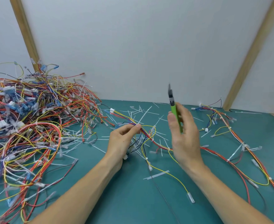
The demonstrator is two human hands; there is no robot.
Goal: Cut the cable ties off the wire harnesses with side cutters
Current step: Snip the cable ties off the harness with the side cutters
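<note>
My left hand (pixel 122 138) pinches a wire harness (pixel 217 153) of red, yellow and blue wires at mid-table, thumb and fingers closed on the bundle. A white cable tie (pixel 145 116) sticks up from the bundle just beyond my fingertips. My right hand (pixel 185 136) holds green-handled side cutters (pixel 175 113) upright, its dark jaws pointing up and away, a hand's width to the right of the tie. The harness trails off to the right across the green mat (pixel 133 191).
A large tangled pile of harnesses (pixel 28 123) fills the left side. Another harness (pixel 213 115) lies at the far right. Several cut white tie pieces (pixel 155 174) litter the mat. A white wall with wooden battens (pixel 246 62) closes the back.
</note>
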